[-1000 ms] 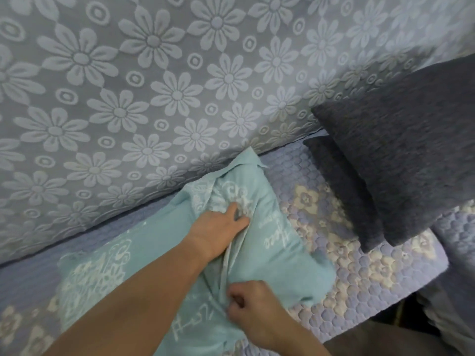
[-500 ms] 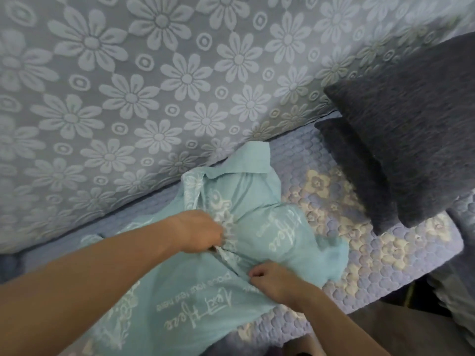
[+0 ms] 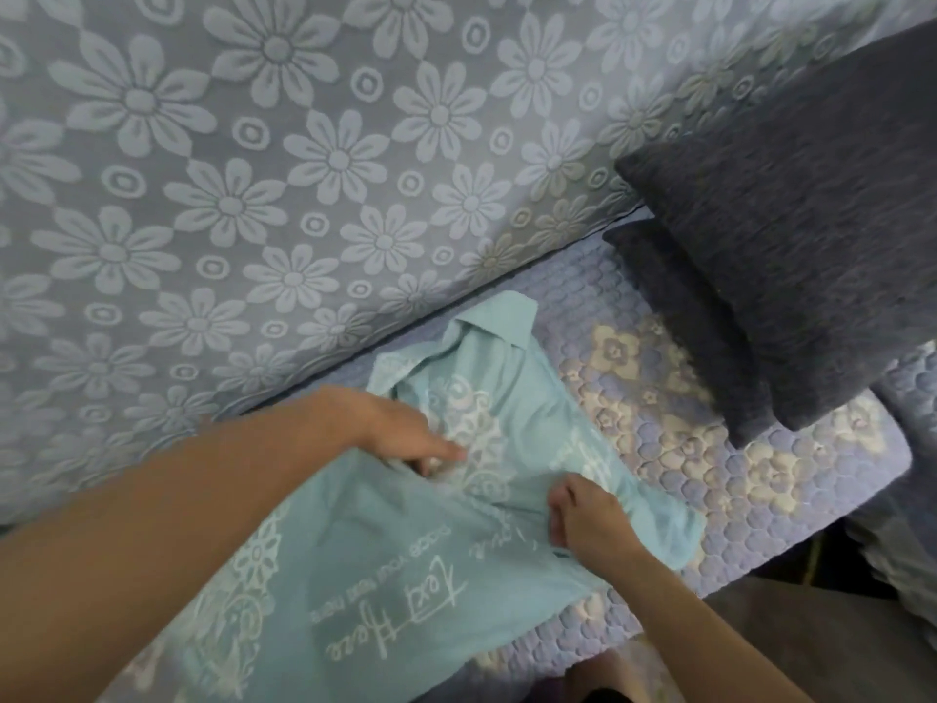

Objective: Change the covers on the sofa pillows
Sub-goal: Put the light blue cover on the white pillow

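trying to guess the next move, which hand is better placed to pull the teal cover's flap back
Probably right. The right hand already pinches the teal cover at its seam, while the left hand lies with fingers extended at the opening, better for steadying.

The sofa seat had a bumpy, quilted purple cover with pale flowers on it. Behind it stood the sofa back, blue-grey with big daisies and little rings all over. A light teal pillow lay flat on the seat — it had white swirls and white writing. Two dark grey pillows sat at the far right end, one leaning on top of the other — both touched the seat.
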